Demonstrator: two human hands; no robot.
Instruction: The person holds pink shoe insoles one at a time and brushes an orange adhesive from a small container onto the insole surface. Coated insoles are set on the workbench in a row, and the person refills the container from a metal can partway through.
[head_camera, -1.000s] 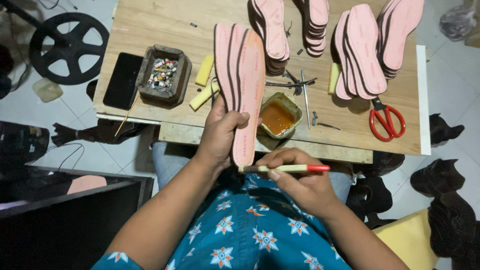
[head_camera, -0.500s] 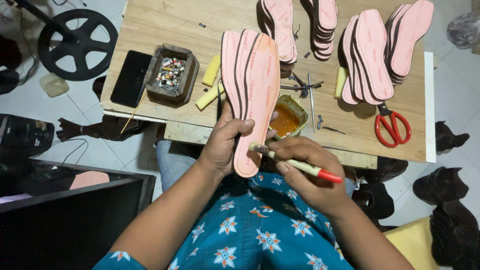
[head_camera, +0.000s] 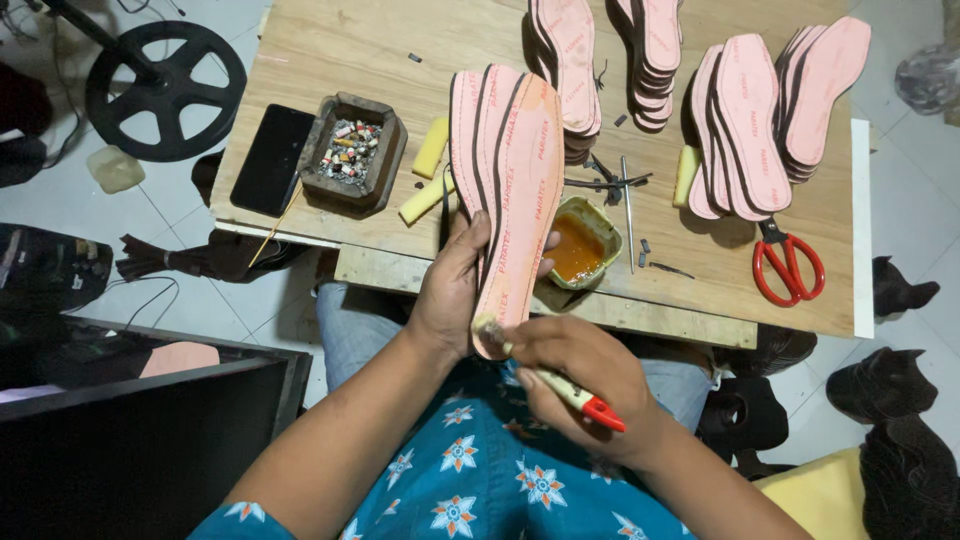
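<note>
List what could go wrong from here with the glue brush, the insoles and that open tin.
1. The left hand grips several fanned pink insoles at once; one may slip, or glue may smear onto its neighbours.
2. The brush in the right hand works at the heel, close to the lap, so glue might drip on the clothes.
3. The open glue tin sits near the table edge and could be knocked.

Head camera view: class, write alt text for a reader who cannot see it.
The left hand holds a fanned stack of pink insoles while the right hand touches a brush to the heel end. Behind, a wooden table carries a glue tin, more insoles and red scissors.
</note>
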